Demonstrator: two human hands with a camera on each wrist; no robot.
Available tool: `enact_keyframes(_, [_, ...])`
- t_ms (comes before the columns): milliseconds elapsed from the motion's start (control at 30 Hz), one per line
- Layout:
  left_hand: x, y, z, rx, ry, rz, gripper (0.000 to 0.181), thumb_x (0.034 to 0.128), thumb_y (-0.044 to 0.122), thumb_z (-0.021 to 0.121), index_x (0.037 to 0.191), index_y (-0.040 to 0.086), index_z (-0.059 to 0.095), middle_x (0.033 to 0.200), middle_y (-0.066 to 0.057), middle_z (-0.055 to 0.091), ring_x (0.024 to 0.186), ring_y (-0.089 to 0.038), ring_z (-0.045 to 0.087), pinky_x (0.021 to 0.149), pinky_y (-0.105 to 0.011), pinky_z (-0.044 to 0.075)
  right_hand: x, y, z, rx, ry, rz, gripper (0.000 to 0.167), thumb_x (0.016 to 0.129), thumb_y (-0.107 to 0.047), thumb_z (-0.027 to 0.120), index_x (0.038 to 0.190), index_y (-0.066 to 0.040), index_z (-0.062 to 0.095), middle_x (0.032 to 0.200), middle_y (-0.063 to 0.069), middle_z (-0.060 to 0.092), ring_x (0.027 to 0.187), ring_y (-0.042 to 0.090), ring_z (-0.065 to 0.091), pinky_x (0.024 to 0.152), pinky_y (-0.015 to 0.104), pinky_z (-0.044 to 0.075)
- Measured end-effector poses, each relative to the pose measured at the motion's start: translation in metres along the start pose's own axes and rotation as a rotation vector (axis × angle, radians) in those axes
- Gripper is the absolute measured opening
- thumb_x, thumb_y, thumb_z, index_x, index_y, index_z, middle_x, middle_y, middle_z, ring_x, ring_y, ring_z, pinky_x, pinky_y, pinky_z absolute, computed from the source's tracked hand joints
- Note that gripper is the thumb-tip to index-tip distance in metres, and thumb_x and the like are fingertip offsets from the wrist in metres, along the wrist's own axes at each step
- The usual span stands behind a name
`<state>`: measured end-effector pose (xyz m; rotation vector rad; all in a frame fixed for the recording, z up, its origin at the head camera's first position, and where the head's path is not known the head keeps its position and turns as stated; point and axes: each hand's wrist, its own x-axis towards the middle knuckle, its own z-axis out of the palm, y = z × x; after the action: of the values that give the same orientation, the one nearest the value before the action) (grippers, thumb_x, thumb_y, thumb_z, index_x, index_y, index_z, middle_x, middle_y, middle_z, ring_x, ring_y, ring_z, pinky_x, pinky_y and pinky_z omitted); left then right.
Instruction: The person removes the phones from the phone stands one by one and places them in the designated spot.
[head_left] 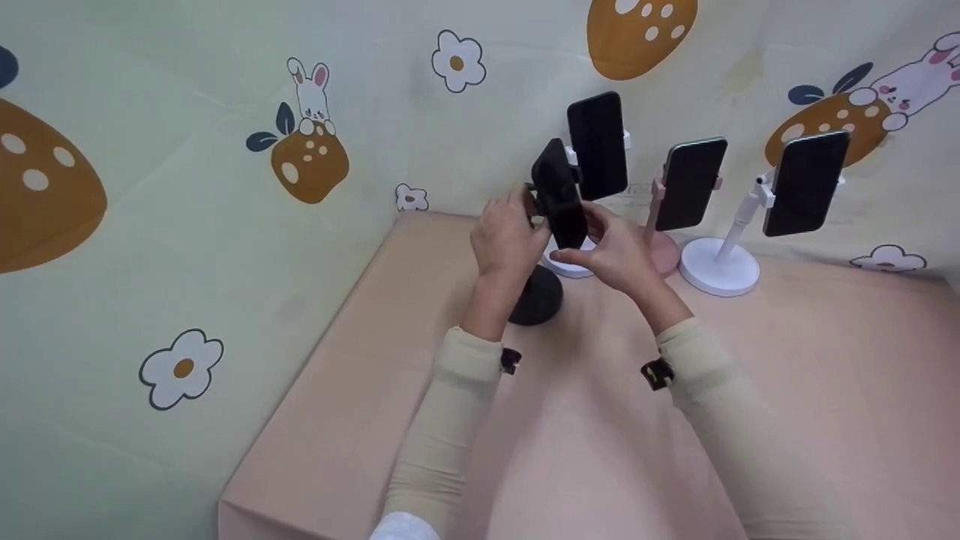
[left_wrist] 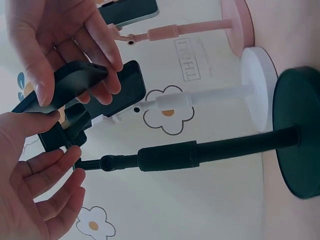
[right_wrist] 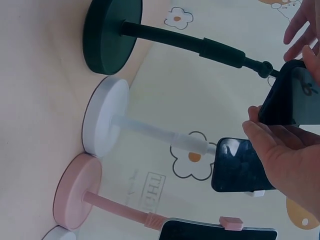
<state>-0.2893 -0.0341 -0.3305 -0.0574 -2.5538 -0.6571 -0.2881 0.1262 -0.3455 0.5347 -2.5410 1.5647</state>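
My right hand (head_left: 616,251) grips the phone (head_left: 561,196); left hand (head_left: 506,234), half-curled, seems to pinch the clamp (left_wrist: 57,136). Phone could slip if seated crooked.

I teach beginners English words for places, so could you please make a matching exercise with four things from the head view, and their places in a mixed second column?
Column 1
1. Nearest phone
2. Pink base
3. Far-right phone
4. Dark base

Column 2
A. Between two white bases
B. Leftmost of all the bases
C. Between the left hand and the right hand
D. In a white clamp

Pairs: 1-C, 2-A, 3-D, 4-B
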Motion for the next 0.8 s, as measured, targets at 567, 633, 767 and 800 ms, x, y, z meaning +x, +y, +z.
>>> enact_keyframes(567, [-0.004,-0.013,0.006,-0.163,-0.05,-0.011,0.024,0.0927,0.035,0.071,0.103,0.016,0.06,0.098,-0.001,0.068,0.085,-0.016,0.063,0.072,-0.034,0.054,-0.013,0.0,-0.004,-0.004,0.036,-0.012,0.081,0.078,-0.015,0.086,0.147,-0.002,0.044,0.147,0.017,0.054,0.139,0.027,0.05,0.118,0.042,0.038])
enact_keyframes(633, [-0.005,-0.016,0.008,-0.162,-0.051,-0.008,0.026,0.0926,0.038,0.07,0.104,0.017,0.06,0.102,-0.001,0.068,0.09,-0.016,0.065,0.075,-0.034,0.055,-0.014,0.002,-0.005,-0.012,0.038,-0.002,0.082,0.078,-0.016,0.086,0.147,-0.002,0.044,0.148,0.017,0.053,0.14,0.027,0.049,0.118,0.042,0.038])
enact_keyframes(767, [-0.007,-0.024,0.014,-0.176,-0.047,-0.016,0.031,0.0925,0.04,0.07,0.111,0.018,0.058,0.115,0.0,0.064,0.105,-0.016,0.066,0.081,-0.033,0.057,-0.016,0.006,-0.008,-0.017,0.046,0.014,0.082,0.078,-0.017,0.086,0.147,-0.001,0.043,0.147,0.018,0.053,0.14,0.027,0.049,0.117,0.041,0.039])
enact_keyframes(800, [-0.007,-0.026,0.015,-0.183,-0.044,-0.02,0.033,0.0925,0.04,0.07,0.113,0.018,0.058,0.119,0.0,0.063,0.109,-0.015,0.066,0.083,-0.033,0.057,-0.017,0.007,-0.008,-0.016,0.046,0.017,0.083,0.078,-0.016,0.085,0.148,-0.001,0.042,0.147,0.018,0.053,0.14,0.027,0.049,0.117,0.041,0.039])
